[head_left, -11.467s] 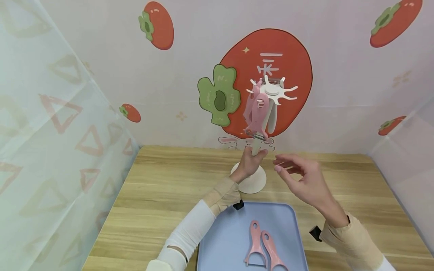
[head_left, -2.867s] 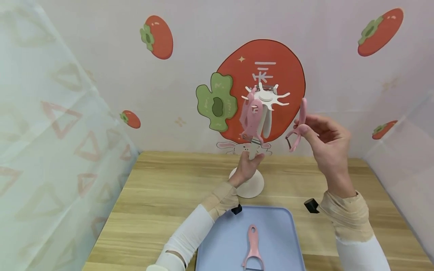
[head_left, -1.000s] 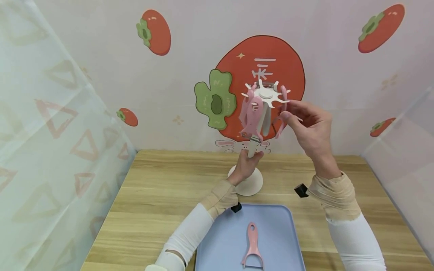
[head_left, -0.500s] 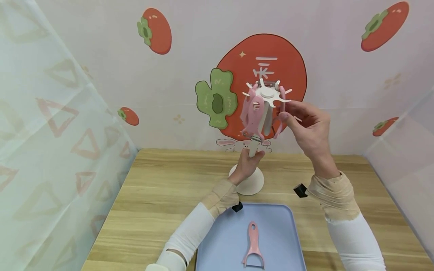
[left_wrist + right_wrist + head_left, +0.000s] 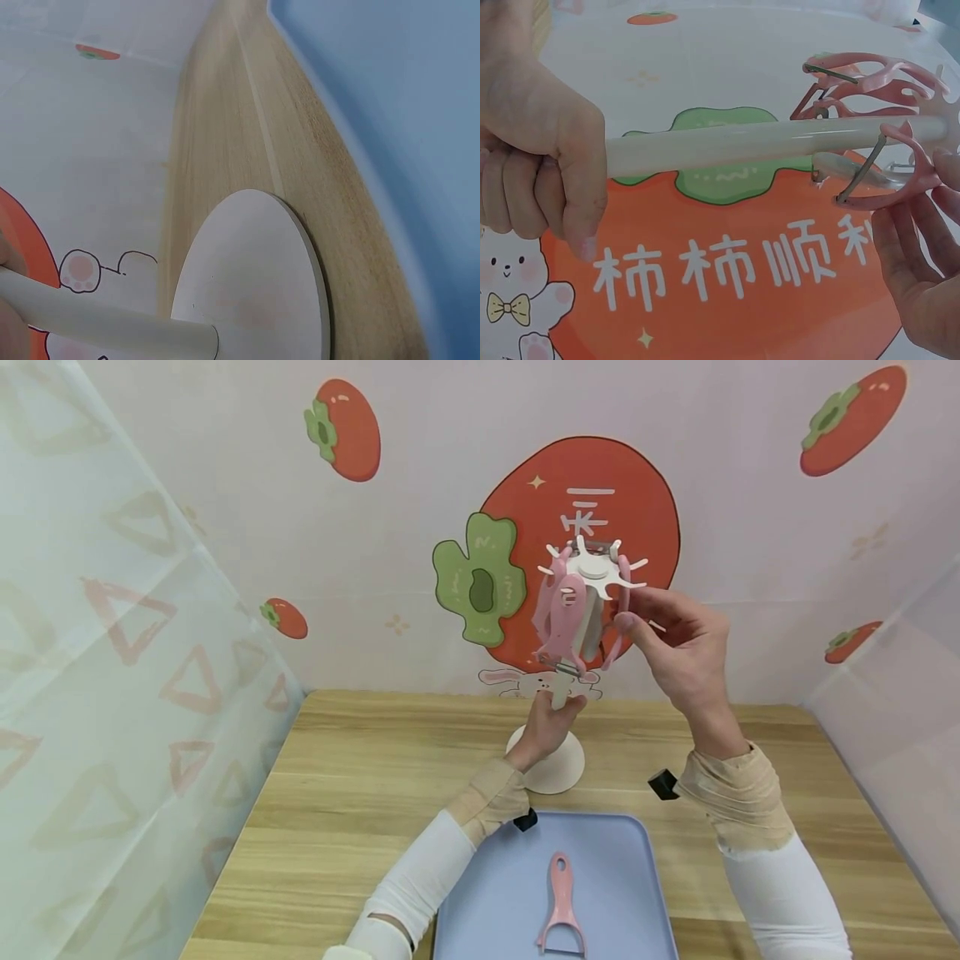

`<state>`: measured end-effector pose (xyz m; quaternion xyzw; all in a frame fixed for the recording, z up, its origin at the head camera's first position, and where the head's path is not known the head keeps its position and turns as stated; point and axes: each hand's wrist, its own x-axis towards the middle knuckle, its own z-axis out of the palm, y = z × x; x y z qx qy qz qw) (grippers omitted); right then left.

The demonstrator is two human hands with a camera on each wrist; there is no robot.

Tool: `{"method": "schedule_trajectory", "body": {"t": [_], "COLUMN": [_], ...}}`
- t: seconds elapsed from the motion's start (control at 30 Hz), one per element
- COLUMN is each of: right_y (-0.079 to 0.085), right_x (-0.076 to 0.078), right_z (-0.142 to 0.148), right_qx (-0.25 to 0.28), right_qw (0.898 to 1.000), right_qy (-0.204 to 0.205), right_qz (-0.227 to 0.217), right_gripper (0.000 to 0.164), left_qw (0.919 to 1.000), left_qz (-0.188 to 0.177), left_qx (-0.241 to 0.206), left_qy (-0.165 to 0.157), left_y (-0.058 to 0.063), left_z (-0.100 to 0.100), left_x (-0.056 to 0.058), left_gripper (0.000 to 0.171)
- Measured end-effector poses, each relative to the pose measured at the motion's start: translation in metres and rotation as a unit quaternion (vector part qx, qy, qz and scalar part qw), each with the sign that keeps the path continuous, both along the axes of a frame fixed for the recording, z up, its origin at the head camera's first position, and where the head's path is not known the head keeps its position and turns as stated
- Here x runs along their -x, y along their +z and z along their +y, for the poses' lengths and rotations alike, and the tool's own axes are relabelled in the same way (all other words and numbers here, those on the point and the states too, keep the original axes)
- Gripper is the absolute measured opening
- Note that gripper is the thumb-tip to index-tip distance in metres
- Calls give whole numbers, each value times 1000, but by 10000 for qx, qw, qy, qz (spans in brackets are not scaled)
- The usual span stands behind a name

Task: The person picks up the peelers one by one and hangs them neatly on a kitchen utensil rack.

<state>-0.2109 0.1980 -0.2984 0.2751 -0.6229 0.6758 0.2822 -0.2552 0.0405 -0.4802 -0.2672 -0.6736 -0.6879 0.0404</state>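
A white stand with a spoked top (image 5: 594,567) rises from a round base (image 5: 558,770) on the table. My left hand (image 5: 549,725) grips its white pole (image 5: 712,146), fingers wrapped round it in the right wrist view. My right hand (image 5: 688,647) pinches a pink Y-shaped peeler (image 5: 889,201), upright at the right side of the spoked top. Whether its handle hole is fully over a hook, I cannot tell. Other pink peelers (image 5: 564,618) and a pale-handled utensil hang from the hooks. One more pink peeler (image 5: 562,893) lies on the blue tray (image 5: 480,910).
The tray sits at the front of the wooden table (image 5: 337,827), under my left forearm. Behind the stand is a light wall cover with a large printed persimmon (image 5: 510,468). Pale curtains (image 5: 112,693) close off the left and right sides.
Over these frames my right hand has picked one of two peelers off the tray and brought it left to the spoked top. In the last second it barely moves. My left hand stays on the pole.
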Motion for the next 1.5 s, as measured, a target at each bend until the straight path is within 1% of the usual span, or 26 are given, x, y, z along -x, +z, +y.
{"method": "schedule_trajectory", "body": {"t": [0.07, 0.2, 0.23, 0.3, 0.43, 0.53, 0.67, 0.87, 1.07, 1.17, 1.3, 1.4, 1.5], "right_y": [0, -1, -2, -2, -5, -7, -9, -12, -18, -21, -26, -31, -37], "right_x": [0, 0, 0, 0, 0, 1, 1, -1, -1, -2, -5, -7, -10], "right_z": [0, 0, 0, 0, 1, 2, 2, 5, 9, 11, 13, 13, 13], "right_qx": [12, 8, -13, -65, -191, -199, -120, -74, -55, -74, -100, -113, -120], "right_qw": [10000, 10000, 10000, 9999, 9996, 9996, 9997, 9997, 9992, 9989, 9984, 9980, 9974], "right_qy": [-2, -22, -46, -82, -182, -199, -167, -153, -194, -217, -232, -216, -117], "right_qz": [-2, -17, -24, -26, -27, -47, -108, -198, -354, -408, -499, -585, -703], "right_gripper": [29, 29, 29, 29, 28, 27, 27, 26, 28, 28, 28, 28, 27], "left_qw": [10000, 10000, 9999, 10000, 10000, 10000, 10000, 9999, 9999, 9998, 9997, 9998, 9997], "left_qz": [30, 69, 77, 43, -3, 29, 43, -46, -22, -42, -12, 49, 63], "left_qx": [-17, -19, -18, 2, 39, 59, 80, 83, 124, 199, 229, 210, 245], "left_qy": [-30, -69, -63, -46, -9, 15, 23, -47, 51, 25, -58, -59, -15], "left_y": [0, 0, 0, 1, 0, 0, 0, 0, 1, 2, 18, 32, 35], "left_z": [1, 2, 2, 1, 1, 0, 0, 0, 0, 0, -5, -9, -10], "left_x": [0, 1, 2, 1, 1, 1, 1, 0, 0, 1, -9, -18, -18], "left_gripper": [28, 22, 24, 23, 31, 36, 35, 35, 33, 35, 33, 26, 22]}}
